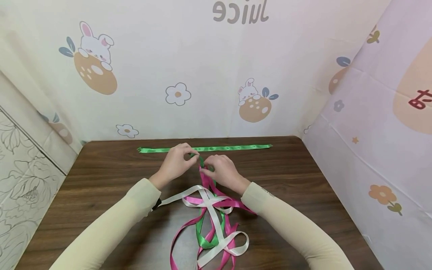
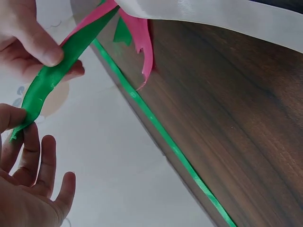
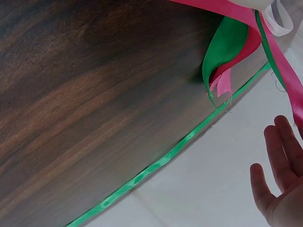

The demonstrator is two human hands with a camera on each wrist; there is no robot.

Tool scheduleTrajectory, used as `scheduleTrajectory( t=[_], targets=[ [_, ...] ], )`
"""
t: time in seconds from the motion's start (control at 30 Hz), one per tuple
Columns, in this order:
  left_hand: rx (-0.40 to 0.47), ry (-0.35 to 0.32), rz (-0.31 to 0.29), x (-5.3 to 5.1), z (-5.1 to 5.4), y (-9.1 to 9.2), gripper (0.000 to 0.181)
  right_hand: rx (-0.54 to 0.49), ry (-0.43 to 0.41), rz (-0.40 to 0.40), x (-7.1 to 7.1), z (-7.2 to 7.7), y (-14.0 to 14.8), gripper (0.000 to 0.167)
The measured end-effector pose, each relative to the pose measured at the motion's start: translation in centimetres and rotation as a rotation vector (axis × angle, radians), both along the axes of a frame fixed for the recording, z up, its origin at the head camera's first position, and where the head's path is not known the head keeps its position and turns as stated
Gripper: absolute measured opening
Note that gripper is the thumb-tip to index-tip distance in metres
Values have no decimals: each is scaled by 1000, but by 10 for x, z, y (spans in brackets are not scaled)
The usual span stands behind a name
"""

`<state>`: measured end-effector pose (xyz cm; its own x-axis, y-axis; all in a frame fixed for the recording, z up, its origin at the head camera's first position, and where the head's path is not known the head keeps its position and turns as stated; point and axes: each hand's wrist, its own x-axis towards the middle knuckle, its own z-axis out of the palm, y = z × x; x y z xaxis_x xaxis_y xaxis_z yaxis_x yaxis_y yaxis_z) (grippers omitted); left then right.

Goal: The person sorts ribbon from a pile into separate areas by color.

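My left hand point(image 1: 177, 159) pinches the free tip of a green ribbon point(image 2: 35, 99). Just below it, my right hand point(image 1: 224, 170) holds the same ribbon between thumb and fingers, as the left wrist view shows. A pink ribbon point(image 1: 204, 180) runs down from the right hand beside the green one. Lower down, pink, green and white ribbons point(image 1: 213, 217) cross in a loose, looped tangle on the table. In the right wrist view, several right-hand fingers point(image 3: 279, 161) are spread, and the pinch itself lies outside the frame.
Along the back edge of the dark wooden table point(image 1: 111, 172) lies a separate straight green ribbon point(image 1: 236, 147). A printed cloth point(image 1: 209, 60) hangs behind the table, and another printed sheet point(image 1: 381, 150) stands along its right side.
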<state>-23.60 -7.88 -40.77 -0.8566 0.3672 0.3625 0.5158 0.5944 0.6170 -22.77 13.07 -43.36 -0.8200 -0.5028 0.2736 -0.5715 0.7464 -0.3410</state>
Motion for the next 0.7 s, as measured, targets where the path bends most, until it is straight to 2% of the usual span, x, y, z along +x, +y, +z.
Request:
scheduleTrajectory(
  t=[0.23, 0.43, 0.7],
  targets=[
    [59, 26, -2, -2, 5, -3, 11, 3, -29, -15, 3, -1, 6, 11],
    [93, 23, 13, -2, 12, -5, 11, -3, -15, -17, 11, 0, 18, 6],
    [144, 33, 2, 5, 23, -7, 9, -79, -104, -28, 26, 23, 32, 4]
  ],
)
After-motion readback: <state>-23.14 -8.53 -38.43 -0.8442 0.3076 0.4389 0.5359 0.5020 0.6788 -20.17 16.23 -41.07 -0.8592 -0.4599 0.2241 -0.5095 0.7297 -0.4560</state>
